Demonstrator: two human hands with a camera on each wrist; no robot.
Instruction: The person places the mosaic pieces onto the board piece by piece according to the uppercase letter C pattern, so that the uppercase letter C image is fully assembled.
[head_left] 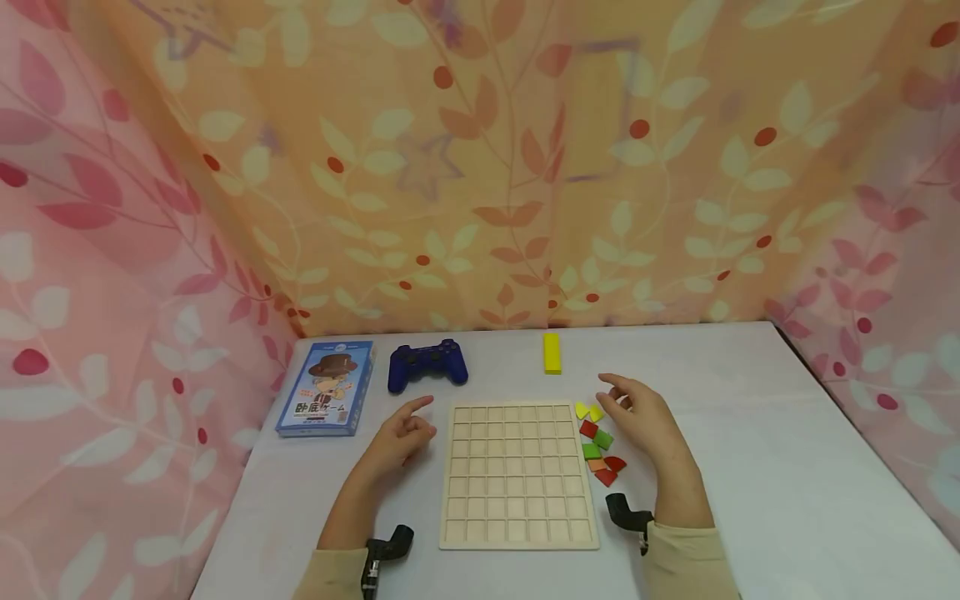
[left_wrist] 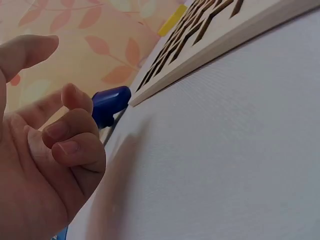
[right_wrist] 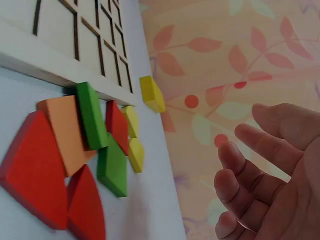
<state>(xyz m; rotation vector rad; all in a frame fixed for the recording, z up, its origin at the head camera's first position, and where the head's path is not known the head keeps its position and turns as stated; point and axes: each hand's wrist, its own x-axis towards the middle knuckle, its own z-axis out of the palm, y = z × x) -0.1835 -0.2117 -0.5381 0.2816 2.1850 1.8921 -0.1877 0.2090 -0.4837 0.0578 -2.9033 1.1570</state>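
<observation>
A pale wooden grid board (head_left: 519, 475) with rows of square recesses lies flat between the two hands. To its left hovers my left hand (head_left: 401, 437), fingers loosely curled and holding nothing; the left wrist view shows bare table below it. Over the right side, my right hand (head_left: 637, 417) hangs with relaxed fingers and nothing in them. Beside the board's right edge lie several small coloured blocks: red (right_wrist: 37, 170), orange (right_wrist: 65, 132), green (right_wrist: 112, 170) and yellow (right_wrist: 135, 155). The right hand is above and beside these blocks, apart from them.
At the back left are a blue boxed game (head_left: 326, 389) and a dark blue game controller (head_left: 427, 365). A yellow bar-shaped block (head_left: 552, 354) lies behind the board. Floral curtains (head_left: 480, 167) hang around the white table (head_left: 750, 467).
</observation>
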